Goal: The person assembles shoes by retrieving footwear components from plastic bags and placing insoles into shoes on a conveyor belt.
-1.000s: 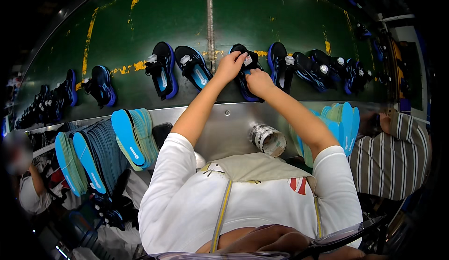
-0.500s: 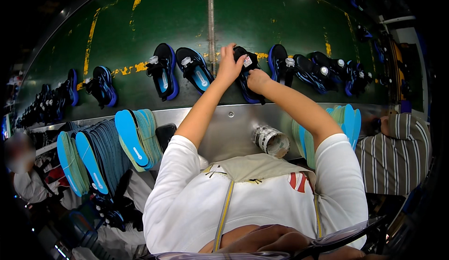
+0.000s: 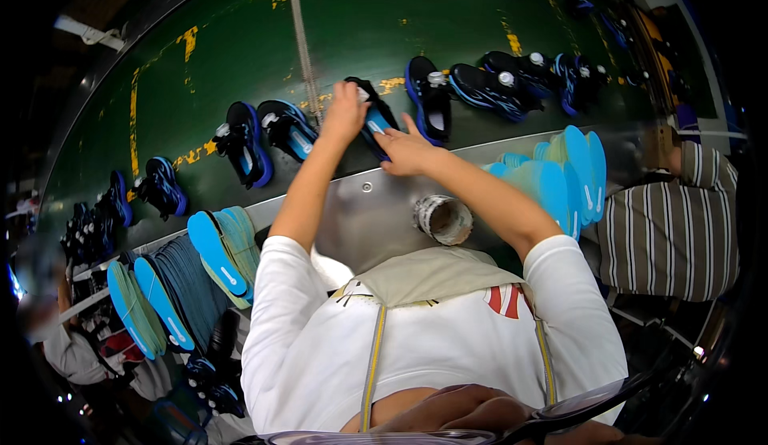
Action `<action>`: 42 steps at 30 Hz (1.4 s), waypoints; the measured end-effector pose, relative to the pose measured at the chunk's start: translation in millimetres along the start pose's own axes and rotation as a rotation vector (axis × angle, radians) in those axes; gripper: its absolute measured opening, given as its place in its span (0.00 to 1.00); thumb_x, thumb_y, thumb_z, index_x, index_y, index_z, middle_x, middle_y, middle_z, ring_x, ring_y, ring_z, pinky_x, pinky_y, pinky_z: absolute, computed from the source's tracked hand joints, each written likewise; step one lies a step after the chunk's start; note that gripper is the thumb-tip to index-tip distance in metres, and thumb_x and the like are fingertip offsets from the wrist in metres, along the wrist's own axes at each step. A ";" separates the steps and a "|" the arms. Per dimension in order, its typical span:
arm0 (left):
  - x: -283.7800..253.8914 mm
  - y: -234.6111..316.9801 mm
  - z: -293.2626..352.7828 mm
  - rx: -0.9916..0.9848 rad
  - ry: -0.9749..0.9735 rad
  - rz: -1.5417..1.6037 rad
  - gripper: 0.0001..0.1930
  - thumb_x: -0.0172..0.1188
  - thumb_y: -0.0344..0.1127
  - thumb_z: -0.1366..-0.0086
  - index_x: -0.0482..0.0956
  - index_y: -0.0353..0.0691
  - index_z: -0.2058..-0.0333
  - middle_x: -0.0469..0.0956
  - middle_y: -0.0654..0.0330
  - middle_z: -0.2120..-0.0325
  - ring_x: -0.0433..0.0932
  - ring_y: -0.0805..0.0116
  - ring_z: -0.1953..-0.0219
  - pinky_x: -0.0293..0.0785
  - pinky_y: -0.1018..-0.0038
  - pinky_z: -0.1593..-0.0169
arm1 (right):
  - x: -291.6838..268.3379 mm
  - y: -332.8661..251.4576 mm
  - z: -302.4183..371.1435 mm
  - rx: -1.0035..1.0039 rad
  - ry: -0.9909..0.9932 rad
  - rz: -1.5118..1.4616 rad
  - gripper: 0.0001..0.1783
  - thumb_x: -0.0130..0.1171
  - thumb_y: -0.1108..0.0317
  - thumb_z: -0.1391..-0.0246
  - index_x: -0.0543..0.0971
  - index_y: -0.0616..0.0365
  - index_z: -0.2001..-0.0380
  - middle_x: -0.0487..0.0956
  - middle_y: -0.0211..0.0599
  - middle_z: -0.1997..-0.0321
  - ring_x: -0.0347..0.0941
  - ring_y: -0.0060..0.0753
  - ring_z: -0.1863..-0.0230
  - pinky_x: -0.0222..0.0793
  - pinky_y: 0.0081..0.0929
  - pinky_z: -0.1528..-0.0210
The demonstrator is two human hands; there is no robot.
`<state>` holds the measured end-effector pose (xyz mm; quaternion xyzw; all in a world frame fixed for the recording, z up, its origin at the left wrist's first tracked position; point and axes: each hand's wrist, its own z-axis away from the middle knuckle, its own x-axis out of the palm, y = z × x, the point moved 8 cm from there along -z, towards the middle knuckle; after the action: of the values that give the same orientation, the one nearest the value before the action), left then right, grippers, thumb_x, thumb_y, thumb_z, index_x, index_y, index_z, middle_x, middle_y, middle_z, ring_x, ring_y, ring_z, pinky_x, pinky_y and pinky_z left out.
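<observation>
A black shoe point(image 3: 385, 114) with a bright blue insole point(image 3: 377, 122) lies on the green work surface point(image 3: 240, 53) in front of me. My left hand point(image 3: 344, 115) grips its upper near the toe and tongue, with the fingers curled over it. At the heel end, my right hand point(image 3: 410, 150) lies with its fingertips on the insole and its thumb spread away. Close by on the left are a black shoe with a blue insole point(image 3: 287, 128) and another like it point(image 3: 242, 145). To the right stands a black shoe with a pale inside point(image 3: 428, 97).
Stacks of blue and green insoles point(image 3: 216, 253) stand at left, and more insoles point(image 3: 552, 185) at right. A whitish, crusted round can point(image 3: 444, 219) sits on the metal ledge point(image 3: 344, 205). More shoes point(image 3: 496, 93) line the surface. A person in a striped shirt point(image 3: 672, 229) is at right.
My right hand has gone from a closed fist in the shoe to stretched fingers on its heel end. The blue insole now shows inside. The view has shifted, so everything appears turned.
</observation>
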<state>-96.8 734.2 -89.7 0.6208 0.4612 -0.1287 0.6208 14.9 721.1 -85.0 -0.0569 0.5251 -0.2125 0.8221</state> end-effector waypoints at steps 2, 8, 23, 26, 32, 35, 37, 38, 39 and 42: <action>-9.2 -0.1 -4.7 0.063 0.060 -0.070 0.14 0.51 0.33 0.49 0.60 0.34 0.65 0.60 0.44 0.65 0.68 0.44 0.70 0.68 0.61 0.69 | -32.4 2.7 43.7 -0.070 0.303 -0.170 0.29 0.52 0.63 0.61 0.61 0.59 0.52 0.64 0.42 0.51 0.55 0.35 0.45 0.38 0.48 0.44; -0.2 -11.0 -10.0 0.045 -0.181 -0.694 0.12 0.44 0.40 0.44 0.62 0.36 0.68 0.66 0.45 0.72 0.73 0.57 0.83 0.71 0.68 0.80 | -128.1 75.8 232.0 0.243 0.824 -0.088 0.16 0.52 0.69 0.59 0.70 0.57 0.62 0.69 0.41 0.57 0.63 0.40 0.54 0.58 0.31 0.53; 9.4 -4.1 -28.0 -0.179 -0.437 -0.675 0.18 0.44 0.41 0.47 0.67 0.31 0.65 0.63 0.34 0.62 0.73 0.46 0.69 0.71 0.62 0.66 | -3.9 160.7 412.4 1.033 0.586 -0.554 0.18 0.60 0.63 0.66 0.64 0.60 0.75 0.69 0.45 0.78 0.64 0.33 0.78 0.60 0.27 0.74; -20.0 -28.2 -27.0 -0.258 -0.264 -0.293 0.15 0.46 0.39 0.50 0.69 0.31 0.73 0.70 0.45 0.72 0.72 0.52 0.70 0.67 0.65 0.66 | -19.6 160.7 417.7 0.950 0.711 -0.730 0.18 0.59 0.66 0.62 0.65 0.61 0.67 0.72 0.42 0.71 0.67 0.26 0.71 0.63 0.22 0.70; -83.8 41.8 -1.0 0.063 0.339 -0.200 0.07 0.53 0.33 0.52 0.70 0.35 0.75 0.70 0.55 0.72 0.70 0.54 0.75 0.68 0.69 0.69 | -66.2 169.3 416.9 0.884 0.948 -0.939 0.25 0.55 0.69 0.56 0.63 0.65 0.54 0.68 0.45 0.59 0.67 0.28 0.59 0.62 0.20 0.57; -57.7 87.0 28.2 0.327 0.349 -0.448 0.10 0.56 0.33 0.53 0.72 0.40 0.70 0.69 0.59 0.69 0.69 0.66 0.76 0.65 0.71 0.75 | -89.3 155.2 386.1 0.738 1.000 -0.915 0.24 0.55 0.71 0.56 0.63 0.64 0.54 0.68 0.44 0.57 0.67 0.28 0.59 0.63 0.21 0.56; -36.3 76.0 33.9 0.178 0.335 -0.678 0.14 0.54 0.35 0.51 0.71 0.41 0.64 0.68 0.60 0.66 0.68 0.67 0.74 0.63 0.73 0.74 | -96.1 143.9 362.5 0.585 1.021 -0.920 0.24 0.55 0.72 0.56 0.64 0.63 0.54 0.68 0.43 0.57 0.66 0.28 0.58 0.63 0.21 0.56; -34.3 63.5 34.6 0.069 0.344 -0.683 0.15 0.53 0.35 0.51 0.70 0.42 0.62 0.68 0.60 0.65 0.68 0.66 0.73 0.64 0.73 0.73 | -93.6 136.1 346.6 0.549 0.987 -0.976 0.24 0.55 0.73 0.57 0.64 0.63 0.54 0.67 0.42 0.56 0.66 0.28 0.58 0.63 0.22 0.56; -31.2 50.6 30.6 -0.034 0.354 -0.678 0.16 0.53 0.35 0.50 0.69 0.43 0.59 0.67 0.60 0.64 0.69 0.64 0.71 0.64 0.72 0.72 | -88.1 128.3 331.3 0.483 0.956 -1.035 0.24 0.55 0.75 0.58 0.64 0.63 0.54 0.68 0.41 0.57 0.66 0.27 0.58 0.63 0.22 0.56; -29.1 16.2 23.8 -0.244 0.355 -0.617 0.17 0.52 0.35 0.49 0.68 0.44 0.57 0.67 0.60 0.62 0.68 0.62 0.67 0.64 0.70 0.68 | -64.9 98.9 288.0 0.403 0.755 -1.152 0.26 0.57 0.73 0.60 0.64 0.64 0.55 0.67 0.41 0.56 0.66 0.29 0.58 0.62 0.24 0.55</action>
<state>-90.9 704.2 -62.5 0.3867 0.7391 -0.1441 0.5324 275.9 799.6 65.5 -0.0946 0.6107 -0.7106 0.3364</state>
